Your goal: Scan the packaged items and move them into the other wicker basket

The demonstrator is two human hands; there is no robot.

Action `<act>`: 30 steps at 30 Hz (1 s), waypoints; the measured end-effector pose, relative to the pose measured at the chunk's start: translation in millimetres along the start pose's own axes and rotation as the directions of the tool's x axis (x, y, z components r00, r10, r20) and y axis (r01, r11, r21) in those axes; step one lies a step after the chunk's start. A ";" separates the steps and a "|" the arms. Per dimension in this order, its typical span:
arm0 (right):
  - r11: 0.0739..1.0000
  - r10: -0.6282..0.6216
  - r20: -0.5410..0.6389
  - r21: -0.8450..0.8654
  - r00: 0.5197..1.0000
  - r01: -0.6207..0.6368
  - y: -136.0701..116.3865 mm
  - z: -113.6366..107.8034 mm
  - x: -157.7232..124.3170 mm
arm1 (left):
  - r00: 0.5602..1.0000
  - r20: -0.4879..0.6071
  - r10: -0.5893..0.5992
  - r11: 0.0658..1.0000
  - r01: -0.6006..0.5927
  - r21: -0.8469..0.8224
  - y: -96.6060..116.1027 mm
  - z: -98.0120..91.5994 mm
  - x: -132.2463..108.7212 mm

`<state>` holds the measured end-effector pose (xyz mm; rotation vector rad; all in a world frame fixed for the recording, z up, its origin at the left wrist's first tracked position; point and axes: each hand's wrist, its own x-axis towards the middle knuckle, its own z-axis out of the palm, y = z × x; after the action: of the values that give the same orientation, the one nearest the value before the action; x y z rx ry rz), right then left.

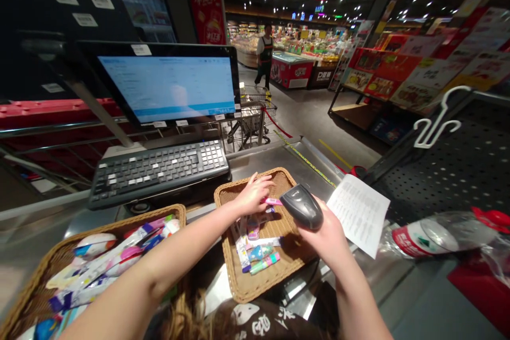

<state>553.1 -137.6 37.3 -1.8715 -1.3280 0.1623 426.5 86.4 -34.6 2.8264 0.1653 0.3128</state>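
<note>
My right hand (329,236) is wrapped round a dark grey barcode scanner (302,206), its head pointing left over a wicker basket (285,271). A thin pink stick-shaped item (273,202) is pinched in my left hand (255,195), close to the scanner's head. What kind of item it is, I cannot make out; my fingers hide part of it. Under my hands, the basket holds several small packaged goods, among them a striped pastel stick (265,264) and a blue patterned piece (260,252).
A fuller wicker basket (181,215) of colourful packages lies under my left forearm. Behind are a keyboard (159,170) and a lit monitor (171,87). To the right lie a printed sheet (358,212) and a large plastic bottle (430,236). A person (264,56) stands beyond a shopping cart (253,117).
</note>
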 end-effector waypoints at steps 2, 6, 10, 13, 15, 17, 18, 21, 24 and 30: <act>1.000 -0.020 0.007 -0.008 1.000 0.020 -4.3 2.9 -0.2 | 0.997 -0.077 -0.012 1.000 0.012 0.001 3.3 -19.8 -14.3; 0.999 -0.049 0.022 -0.017 0.999 0.050 -16.5 10.0 -0.3 | 0.979 -0.194 -0.055 0.996 0.067 0.058 8.1 -60.0 -49.8; 0.996 -0.091 0.054 0.004 0.994 0.091 -32.7 19.3 -1.3 | 0.961 -0.263 -0.086 0.981 0.128 0.149 14.1 -97.0 -86.0; 0.989 -0.147 0.066 0.019 0.987 0.146 -47.1 26.7 -2.8 | 0.945 -0.309 -0.108 0.961 0.180 0.212 18.6 -121.8 -110.4; 0.982 -0.191 0.065 0.027 0.979 0.189 -58.4 30.3 -3.4 | 0.934 -0.338 -0.118 0.948 0.208 0.242 20.8 -136.7 -125.2; 0.969 -0.246 0.069 0.035 0.967 0.244 -71.6 32.4 -3.2 | 0.924 -0.363 -0.119 0.938 0.225 0.265 22.0 -149.6 -139.2; 0.962 -0.274 0.071 0.038 0.959 0.272 -78.9 32.9 -2.8 | 0.920 -0.373 -0.119 0.933 0.232 0.276 22.3 -155.0 -145.9; 0.935 -0.354 0.056 0.038 0.934 0.352 -102.9 34.0 -1.1 | 0.904 -0.415 -0.098 0.911 0.250 0.329 21.9 -166.6 -165.5; 0.897 -0.441 0.025 0.017 0.897 0.441 -126.5 37.4 0.1 | 0.882 -0.469 -0.031 0.880 0.246 0.405 20.6 -173.3 -184.0; 0.828 -0.560 0.029 -0.011 0.828 0.561 -164.3 49.6 -2.9 | 0.844 -0.536 0.014 0.823 0.295 0.486 20.9 -190.1 -216.0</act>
<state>405.9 -95.0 114.4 -1.4162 -1.8431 -0.1368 174.9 87.5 106.8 3.1737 0.6937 1.1731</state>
